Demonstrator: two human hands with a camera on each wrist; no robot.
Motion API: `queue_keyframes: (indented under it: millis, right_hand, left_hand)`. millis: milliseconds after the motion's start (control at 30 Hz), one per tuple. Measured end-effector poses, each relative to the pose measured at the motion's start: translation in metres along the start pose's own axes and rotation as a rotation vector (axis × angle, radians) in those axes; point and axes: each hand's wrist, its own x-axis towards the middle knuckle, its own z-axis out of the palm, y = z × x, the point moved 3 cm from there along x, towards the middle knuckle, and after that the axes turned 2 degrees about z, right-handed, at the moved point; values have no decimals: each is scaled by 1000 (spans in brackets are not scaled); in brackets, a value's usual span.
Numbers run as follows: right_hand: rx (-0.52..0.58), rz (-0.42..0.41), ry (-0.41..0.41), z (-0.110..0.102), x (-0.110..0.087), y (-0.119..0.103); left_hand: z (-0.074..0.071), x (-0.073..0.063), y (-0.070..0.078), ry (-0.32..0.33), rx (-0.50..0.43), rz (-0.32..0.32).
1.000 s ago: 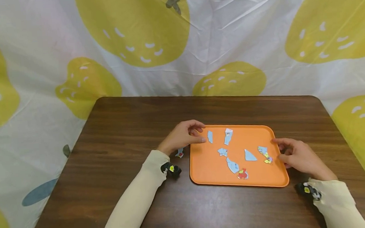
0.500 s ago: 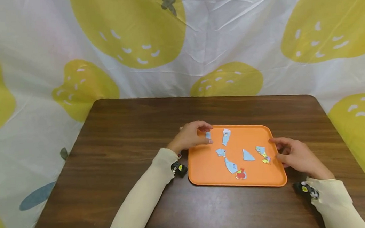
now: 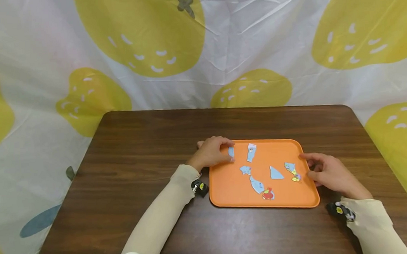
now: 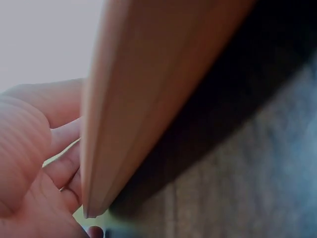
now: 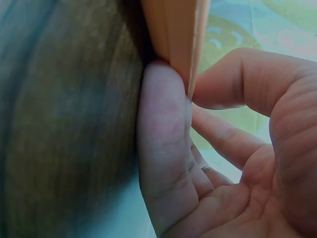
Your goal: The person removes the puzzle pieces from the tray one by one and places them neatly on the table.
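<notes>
An orange tray (image 3: 228, 197) lies on the table with several irregular, flat, printed pieces on it. My left hand (image 3: 210, 152) reaches over its left rim, thumb and forefinger apart at either end of a narrow light-blue piece (image 3: 231, 152). In the left wrist view the tray's edge (image 4: 129, 114) hides the fingertips. My right hand (image 3: 332, 171) grips the right rim; the right wrist view shows the thumb on one side of the edge and a finger on the other. Between the hands lie a tall blue-white piece (image 3: 251, 152), a blue triangle (image 3: 276, 173) and a red piece (image 3: 268, 194).
Also on the tray are a small blue piece (image 3: 246, 170), a curved blue one (image 3: 257, 185) and a multicoloured one (image 3: 292, 172). A piece on the table left of the tray is almost hidden by my left wrist. A fruit-print cloth (image 3: 233, 43) hangs behind the brown table (image 3: 155, 134).
My left hand has moved right, further over the tray, to the narrow blue piece, covering the piece on the table. The right hand keeps its place at the rim.
</notes>
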Motion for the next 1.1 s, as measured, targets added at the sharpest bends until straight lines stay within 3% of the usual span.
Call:
queue_keyframes:
  millis: [433, 1100]
  right_hand:
    - [14, 1, -10, 1, 0, 0]
    - [18, -3, -14, 3, 5, 3]
  left_hand:
    - [3, 2, -1, -23, 28, -7]
    - [6, 4, 0, -125, 62, 42]
